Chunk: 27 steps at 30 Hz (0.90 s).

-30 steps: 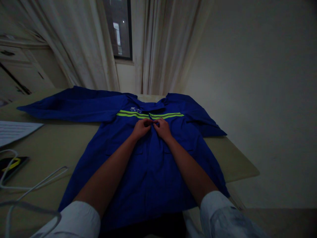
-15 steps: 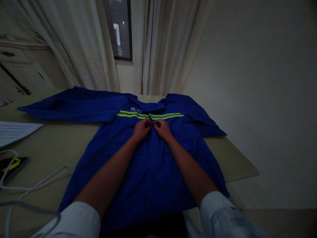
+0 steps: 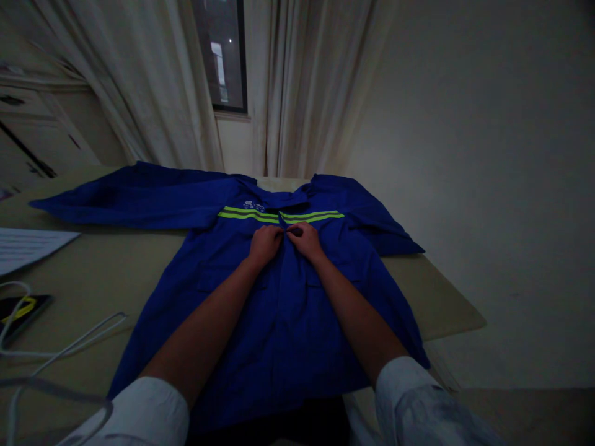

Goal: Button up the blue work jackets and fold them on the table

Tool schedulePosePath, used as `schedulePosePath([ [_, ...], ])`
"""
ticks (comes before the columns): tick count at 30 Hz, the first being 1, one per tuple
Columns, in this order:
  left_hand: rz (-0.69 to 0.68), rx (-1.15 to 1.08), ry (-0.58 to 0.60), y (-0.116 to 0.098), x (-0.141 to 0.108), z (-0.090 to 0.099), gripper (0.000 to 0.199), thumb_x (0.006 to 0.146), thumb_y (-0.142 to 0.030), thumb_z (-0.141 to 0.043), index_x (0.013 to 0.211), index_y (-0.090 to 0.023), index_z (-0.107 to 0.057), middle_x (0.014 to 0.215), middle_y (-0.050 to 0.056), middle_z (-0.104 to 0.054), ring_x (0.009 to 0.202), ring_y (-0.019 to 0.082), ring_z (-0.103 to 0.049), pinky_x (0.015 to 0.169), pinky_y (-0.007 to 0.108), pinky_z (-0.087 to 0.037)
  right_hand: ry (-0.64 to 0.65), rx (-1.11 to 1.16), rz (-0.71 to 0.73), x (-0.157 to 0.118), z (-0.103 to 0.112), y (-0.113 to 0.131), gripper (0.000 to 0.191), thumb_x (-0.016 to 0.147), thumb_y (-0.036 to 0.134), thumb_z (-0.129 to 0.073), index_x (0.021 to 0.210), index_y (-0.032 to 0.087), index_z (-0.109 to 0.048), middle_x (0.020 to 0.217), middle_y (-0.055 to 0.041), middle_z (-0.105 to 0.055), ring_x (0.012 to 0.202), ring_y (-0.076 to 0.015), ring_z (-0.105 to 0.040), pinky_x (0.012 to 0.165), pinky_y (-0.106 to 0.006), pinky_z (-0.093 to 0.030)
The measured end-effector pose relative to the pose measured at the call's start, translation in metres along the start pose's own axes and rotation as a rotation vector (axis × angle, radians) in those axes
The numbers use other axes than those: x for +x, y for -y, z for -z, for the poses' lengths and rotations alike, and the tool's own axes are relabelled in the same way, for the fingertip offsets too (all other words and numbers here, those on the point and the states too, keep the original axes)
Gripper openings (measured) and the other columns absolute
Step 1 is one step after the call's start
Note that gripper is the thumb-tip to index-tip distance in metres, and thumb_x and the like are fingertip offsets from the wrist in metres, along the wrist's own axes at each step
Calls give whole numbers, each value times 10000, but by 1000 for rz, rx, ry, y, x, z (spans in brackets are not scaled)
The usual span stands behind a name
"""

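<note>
A blue work jacket (image 3: 242,316) lies front side up with its sleeves spread to both sides. Yellow-green reflective stripes (image 3: 251,215) cross its chest, and a small white print (image 3: 253,205) sits above them on the left. Just below the stripes, at the front opening, my left hand (image 3: 266,241) is closed on the cloth edge. My right hand (image 3: 304,240) pinches the other side of the opening, its fingertips almost touching the left ones. Whatever lies between the fingertips is too small and dark to make out.
The jacket rests on a table (image 3: 446,303). At its left are a printed sheet (image 3: 32,246), a dark flat device (image 3: 28,316) with a yellow mark, and looped white cables (image 3: 74,347). Behind stand curtains (image 3: 316,93), a window (image 3: 222,56) and a cabinet (image 3: 37,136).
The left fingers have curled over more, closing the gap seen between thumb and forefinger. Both hands stay at the same spot on the front opening. The jacket has barely shifted.
</note>
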<state>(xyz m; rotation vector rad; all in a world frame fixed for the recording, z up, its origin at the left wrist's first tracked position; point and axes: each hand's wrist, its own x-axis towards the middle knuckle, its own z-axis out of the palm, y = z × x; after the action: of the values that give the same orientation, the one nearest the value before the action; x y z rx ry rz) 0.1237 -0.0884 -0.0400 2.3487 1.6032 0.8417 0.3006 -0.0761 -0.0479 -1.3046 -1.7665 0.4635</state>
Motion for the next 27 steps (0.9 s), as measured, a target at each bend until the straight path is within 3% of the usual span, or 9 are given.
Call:
schedulePosePath([
  [7,61,-88,-19,-5,0,8,210,986,-232,-596,1075,-223,-786,1059,79,-797,1008,274,-710,924,361,-515,22,-46,29,1,-2,-3,115,832,109,-724,878,192,-788,944,-51,-712,877,-192,-682,868,-324,-550],
  [15,-51,-55,-12,-5,1,5,247,978,-146,-540,1026,-203,-775,1068,105,-773,1017,280,-664,947,385,-504,-1,-83,125,1,-6,-3,94,913,138,-650,910,185,-732,978,-68,-685,975,-214,-641,951,-351,-507],
  [27,-38,-77,-40,-6,0,4,210,990,-167,-536,995,-190,-745,1025,110,-769,991,294,-656,895,389,-505,74,-33,11,4,-4,-5,159,823,94,-692,912,178,-793,949,-57,-741,874,-198,-702,871,-328,-562],
])
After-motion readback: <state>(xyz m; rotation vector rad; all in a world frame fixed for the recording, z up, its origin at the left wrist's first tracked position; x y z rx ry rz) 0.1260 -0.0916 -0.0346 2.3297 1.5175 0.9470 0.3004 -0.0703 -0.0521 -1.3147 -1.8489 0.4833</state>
